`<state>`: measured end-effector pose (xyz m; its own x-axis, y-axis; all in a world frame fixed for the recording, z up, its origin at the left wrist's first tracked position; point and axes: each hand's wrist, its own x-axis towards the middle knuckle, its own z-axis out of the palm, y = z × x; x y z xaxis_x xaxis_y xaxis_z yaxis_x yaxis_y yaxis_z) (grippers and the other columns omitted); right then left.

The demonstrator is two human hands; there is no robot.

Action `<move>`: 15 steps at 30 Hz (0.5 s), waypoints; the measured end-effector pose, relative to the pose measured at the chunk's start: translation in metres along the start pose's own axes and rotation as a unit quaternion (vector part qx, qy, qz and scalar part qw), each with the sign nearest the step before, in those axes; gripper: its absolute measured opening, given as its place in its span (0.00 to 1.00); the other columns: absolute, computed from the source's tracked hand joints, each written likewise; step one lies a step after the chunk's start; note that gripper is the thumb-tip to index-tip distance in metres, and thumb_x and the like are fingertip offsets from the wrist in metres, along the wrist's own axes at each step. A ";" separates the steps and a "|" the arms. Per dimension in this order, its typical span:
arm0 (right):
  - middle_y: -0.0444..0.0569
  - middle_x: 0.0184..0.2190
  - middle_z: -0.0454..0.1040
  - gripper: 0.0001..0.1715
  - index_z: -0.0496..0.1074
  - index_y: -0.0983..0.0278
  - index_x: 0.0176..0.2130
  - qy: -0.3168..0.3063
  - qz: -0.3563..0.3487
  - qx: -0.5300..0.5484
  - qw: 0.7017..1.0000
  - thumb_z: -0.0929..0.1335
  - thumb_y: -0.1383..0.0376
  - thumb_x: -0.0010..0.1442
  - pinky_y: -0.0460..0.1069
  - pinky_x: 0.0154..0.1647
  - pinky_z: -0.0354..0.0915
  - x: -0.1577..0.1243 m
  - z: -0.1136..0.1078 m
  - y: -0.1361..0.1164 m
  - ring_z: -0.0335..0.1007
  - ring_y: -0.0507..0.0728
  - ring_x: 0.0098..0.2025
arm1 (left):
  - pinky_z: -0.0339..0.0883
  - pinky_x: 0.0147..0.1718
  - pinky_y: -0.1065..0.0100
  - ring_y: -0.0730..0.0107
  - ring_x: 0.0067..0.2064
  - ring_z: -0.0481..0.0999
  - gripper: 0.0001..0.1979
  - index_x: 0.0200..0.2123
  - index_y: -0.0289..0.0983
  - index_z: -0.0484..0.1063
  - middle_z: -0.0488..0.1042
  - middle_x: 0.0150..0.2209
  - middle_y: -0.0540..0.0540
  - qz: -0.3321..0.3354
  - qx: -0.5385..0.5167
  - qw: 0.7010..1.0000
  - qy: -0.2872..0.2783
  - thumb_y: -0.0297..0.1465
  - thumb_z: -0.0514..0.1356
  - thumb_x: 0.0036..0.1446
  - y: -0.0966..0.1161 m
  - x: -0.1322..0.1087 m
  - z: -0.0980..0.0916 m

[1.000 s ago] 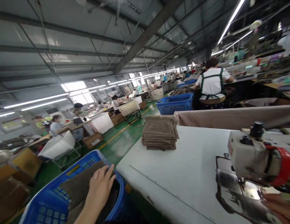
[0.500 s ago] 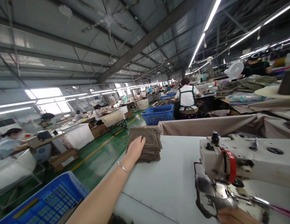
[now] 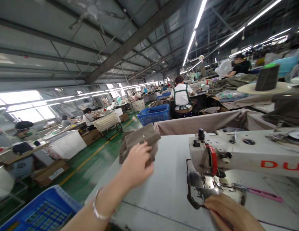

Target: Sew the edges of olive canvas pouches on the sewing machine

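My left hand (image 3: 137,165) is closed on a brown fabric piece (image 3: 149,136), whose far edge is raised and tilted. Beneath it sits the stack of similar folded pieces (image 3: 125,149), partly covered by the hand and the lifted piece. My right hand (image 3: 232,213) rests low on the table with fingers stretched out, its fingertips at the edge of the metal plate of a white sewing machine (image 3: 204,154). Nothing shows in that hand, though its underside is hidden. Pink-handled thread snips (image 3: 262,192) lie on the machine bed, beyond the right hand.
A blue plastic basket (image 3: 43,208) stands on the floor at lower left. Beige cloth (image 3: 202,120) hangs along the table's far side. Further off are another blue basket (image 3: 154,115) and a seated co-worker (image 3: 181,96) in a white top. A straw hat (image 3: 262,88) lies at right.
My left hand has drawn back toward me, and a piece on top of the stack is now raised. The right hand has come further into view. The whole view has shifted right.
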<state>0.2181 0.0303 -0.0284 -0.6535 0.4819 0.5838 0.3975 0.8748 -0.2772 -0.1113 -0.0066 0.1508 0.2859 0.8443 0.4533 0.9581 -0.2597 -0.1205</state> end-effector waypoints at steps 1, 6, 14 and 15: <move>0.48 0.45 0.77 0.13 0.74 0.55 0.47 -0.014 0.014 0.009 1.000 0.66 0.65 0.63 0.50 0.48 0.72 0.003 -0.004 -0.007 0.75 0.58 0.46 | 0.56 0.60 0.48 0.51 0.57 0.69 0.10 0.29 0.39 0.72 0.75 0.51 0.44 0.032 -0.050 0.996 -0.066 0.39 0.65 0.53 0.023 -0.020 0.013; 0.50 0.48 0.74 0.11 0.74 0.57 0.47 -0.095 0.106 0.036 0.989 0.66 0.59 0.65 0.62 0.52 0.66 0.009 -0.005 -0.037 0.68 0.63 0.50 | 0.64 0.53 0.53 0.54 0.54 0.71 0.18 0.52 0.39 0.70 0.73 0.53 0.39 -0.075 -0.170 0.972 -0.147 0.35 0.63 0.58 0.088 -0.085 0.083; 0.49 0.47 0.72 0.11 0.73 0.60 0.44 -0.081 0.181 0.077 0.977 0.67 0.71 0.61 0.63 0.53 0.60 0.005 0.016 -0.052 0.64 0.63 0.50 | 0.62 0.43 0.57 0.55 0.42 0.70 0.06 0.31 0.36 0.72 0.71 0.35 0.45 -0.210 -0.218 0.946 -0.119 0.28 0.65 0.48 0.097 -0.046 0.111; 0.49 0.46 0.72 0.10 0.73 0.60 0.42 -0.078 0.193 0.091 0.974 0.68 0.71 0.60 0.62 0.53 0.60 0.006 0.015 -0.053 0.64 0.63 0.50 | 0.62 0.41 0.59 0.58 0.39 0.71 0.04 0.28 0.37 0.70 0.70 0.32 0.46 -0.210 -0.234 0.941 -0.126 0.26 0.64 0.48 0.098 -0.044 0.108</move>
<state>0.1834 -0.0125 -0.0214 -0.5727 0.7667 0.2901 0.5215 0.6138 -0.5926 -0.0283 -0.0187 0.0234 -0.0659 0.9875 0.1430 0.8919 -0.0060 0.4522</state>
